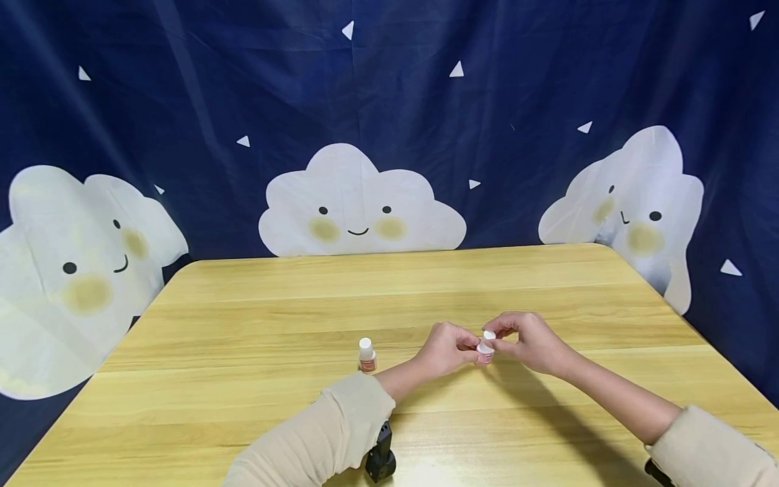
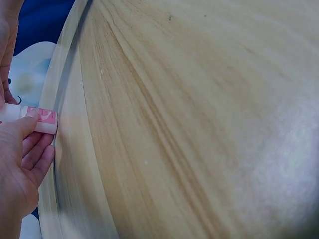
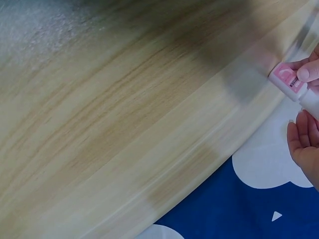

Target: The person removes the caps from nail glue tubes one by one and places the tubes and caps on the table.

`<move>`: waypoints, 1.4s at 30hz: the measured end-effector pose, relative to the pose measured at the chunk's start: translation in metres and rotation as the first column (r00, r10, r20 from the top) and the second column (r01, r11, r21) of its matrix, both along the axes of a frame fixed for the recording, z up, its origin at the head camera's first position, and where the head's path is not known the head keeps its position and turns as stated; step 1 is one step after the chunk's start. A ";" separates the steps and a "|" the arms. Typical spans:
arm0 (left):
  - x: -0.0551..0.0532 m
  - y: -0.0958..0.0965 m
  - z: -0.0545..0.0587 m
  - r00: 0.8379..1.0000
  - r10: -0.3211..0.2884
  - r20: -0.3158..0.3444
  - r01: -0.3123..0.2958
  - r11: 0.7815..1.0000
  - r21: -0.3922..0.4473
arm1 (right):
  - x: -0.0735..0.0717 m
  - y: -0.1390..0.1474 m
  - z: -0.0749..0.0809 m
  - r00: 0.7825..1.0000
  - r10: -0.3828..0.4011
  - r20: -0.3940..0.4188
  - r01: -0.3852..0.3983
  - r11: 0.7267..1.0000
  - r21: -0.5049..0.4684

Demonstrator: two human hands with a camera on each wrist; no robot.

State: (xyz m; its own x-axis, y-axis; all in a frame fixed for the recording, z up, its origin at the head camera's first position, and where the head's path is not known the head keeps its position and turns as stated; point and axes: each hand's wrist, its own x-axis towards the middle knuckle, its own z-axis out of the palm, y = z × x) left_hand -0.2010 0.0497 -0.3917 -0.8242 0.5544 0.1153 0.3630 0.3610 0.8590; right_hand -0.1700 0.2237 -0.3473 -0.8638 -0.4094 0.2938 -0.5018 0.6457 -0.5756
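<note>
Above the wooden table, my left hand (image 1: 447, 350) grips a small white bottle with a pink label (image 2: 47, 118) between thumb and fingers. At the bottle's top, my right hand (image 1: 532, 345) pinches the white cap (image 1: 489, 335) with thumb and fingertips. The right wrist view shows the bottle's label (image 3: 290, 80) and the cap lined up with its neck; whether they are screwed together I cannot tell. A second small bottle (image 1: 367, 356), white-capped with a red label, stands upright on the table to the left, beyond the left forearm.
The light wooden table (image 1: 274, 311) has rounded far corners. Behind it hangs a dark blue curtain (image 1: 389, 88) printed with white clouds and triangles. A black device (image 1: 381, 456) is below the left sleeve, and another dark piece (image 1: 658, 472) shows under the right cuff.
</note>
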 end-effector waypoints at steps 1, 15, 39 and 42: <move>0.000 0.000 0.000 1.000 -0.001 -0.001 0.001 1.000 -0.002 | 0.000 0.000 0.000 1.000 0.006 -0.002 -0.006 1.000 0.002; 0.000 0.000 -0.001 1.000 -0.003 -0.006 0.003 1.000 0.005 | 0.000 -0.004 -0.002 0.995 -0.085 -0.043 0.084 0.996 -0.018; 0.001 0.000 0.001 1.000 0.001 0.029 -0.001 1.000 0.023 | -0.002 -0.001 0.005 0.999 -0.044 0.005 0.044 0.998 0.047; 0.000 0.000 0.000 1.000 0.008 0.029 -0.008 1.000 0.021 | -0.003 0.000 0.006 1.000 -0.030 0.008 0.030 0.998 0.052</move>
